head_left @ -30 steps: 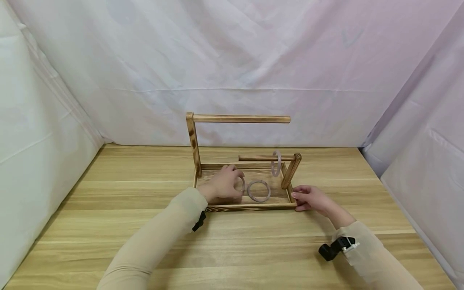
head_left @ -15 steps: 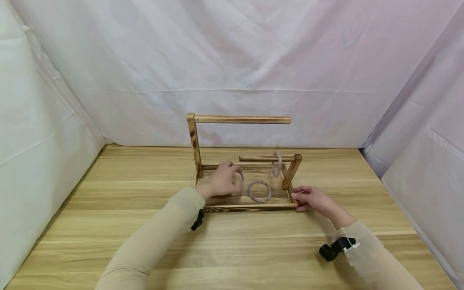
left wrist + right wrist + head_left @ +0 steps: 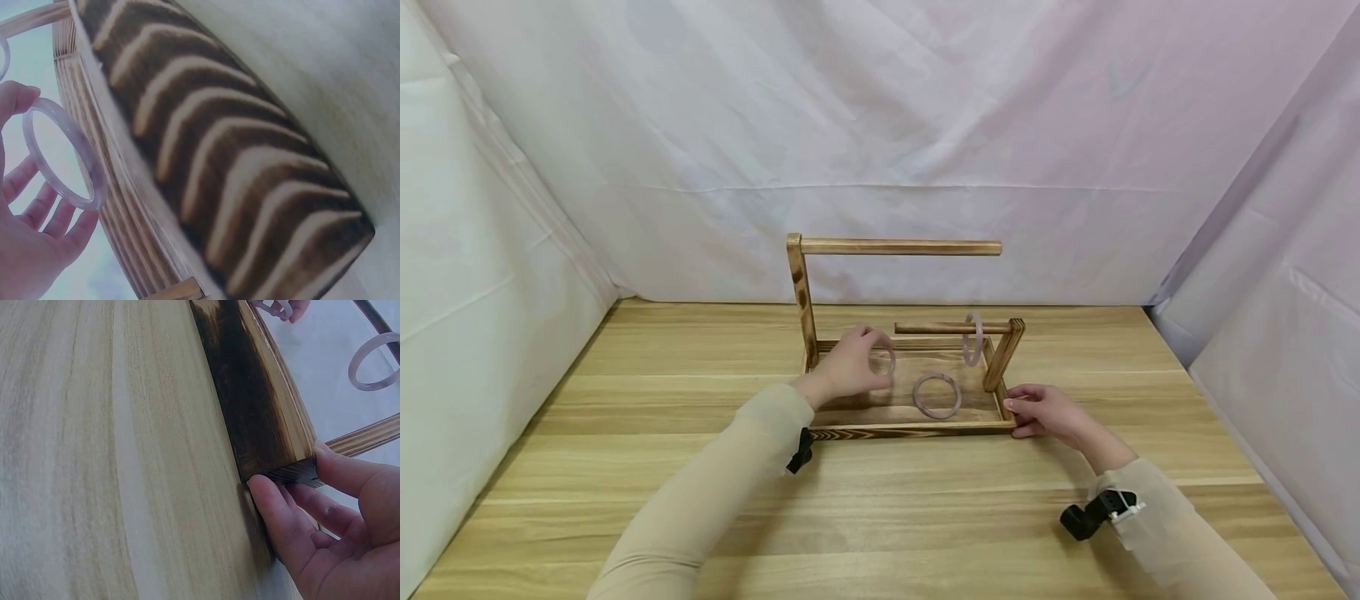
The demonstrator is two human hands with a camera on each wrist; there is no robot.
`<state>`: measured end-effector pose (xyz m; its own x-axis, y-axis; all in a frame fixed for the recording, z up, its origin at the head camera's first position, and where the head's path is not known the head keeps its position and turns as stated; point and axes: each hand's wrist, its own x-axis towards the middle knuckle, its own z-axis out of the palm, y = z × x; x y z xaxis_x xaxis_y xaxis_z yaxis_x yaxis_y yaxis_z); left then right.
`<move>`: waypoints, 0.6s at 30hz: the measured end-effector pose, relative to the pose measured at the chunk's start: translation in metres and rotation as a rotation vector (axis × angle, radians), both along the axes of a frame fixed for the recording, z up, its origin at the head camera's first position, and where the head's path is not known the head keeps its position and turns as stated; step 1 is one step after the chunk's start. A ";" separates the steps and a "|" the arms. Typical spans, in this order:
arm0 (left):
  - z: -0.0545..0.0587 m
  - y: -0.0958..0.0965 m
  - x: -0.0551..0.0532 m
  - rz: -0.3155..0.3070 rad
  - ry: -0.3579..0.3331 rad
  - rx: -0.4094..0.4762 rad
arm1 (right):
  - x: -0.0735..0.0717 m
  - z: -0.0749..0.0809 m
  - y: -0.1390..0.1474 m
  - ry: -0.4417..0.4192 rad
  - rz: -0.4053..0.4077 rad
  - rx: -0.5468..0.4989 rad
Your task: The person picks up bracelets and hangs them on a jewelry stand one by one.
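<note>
A wooden rack with a tray base [image 3: 910, 430] stands mid-table, with a tall bar [image 3: 898, 247] and a low bar [image 3: 951, 328]. My left hand [image 3: 850, 367] holds a pale translucent bangle [image 3: 886, 360] lifted above the tray; the left wrist view shows the bangle [image 3: 59, 156] pinched in the fingers [image 3: 37, 206]. A second bangle [image 3: 936, 395] lies flat in the tray. A third bangle [image 3: 973, 338] hangs on the low bar. My right hand [image 3: 1037, 410] grips the tray's front right corner [image 3: 281, 462], thumb and fingers [image 3: 284, 531] round it.
The light wooden table [image 3: 625, 417] is enclosed by white cloth walls [image 3: 880, 125] at the back and both sides. Black camera mounts sit on both wrists, the right one [image 3: 1086, 515] low above the table.
My left hand has lifted the bangle off the tray floor, up and slightly back towards the left post. The right hand has stayed on the corner.
</note>
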<state>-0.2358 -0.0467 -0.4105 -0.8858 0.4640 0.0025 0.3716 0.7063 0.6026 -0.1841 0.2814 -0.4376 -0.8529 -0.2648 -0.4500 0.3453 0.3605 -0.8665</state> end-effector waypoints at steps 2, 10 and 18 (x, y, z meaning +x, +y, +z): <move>0.000 -0.002 -0.001 0.012 -0.013 0.010 | 0.000 0.000 0.000 -0.001 0.000 -0.001; 0.004 -0.008 -0.002 0.034 -0.057 0.045 | 0.000 0.001 0.000 -0.001 0.005 -0.006; 0.006 -0.012 -0.001 0.050 -0.062 0.075 | 0.000 0.002 0.000 -0.004 0.002 -0.008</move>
<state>-0.2372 -0.0589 -0.4046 -0.9074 0.4197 -0.0199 0.2974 0.6751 0.6751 -0.1843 0.2815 -0.4358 -0.8503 -0.2704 -0.4516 0.3482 0.3546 -0.8678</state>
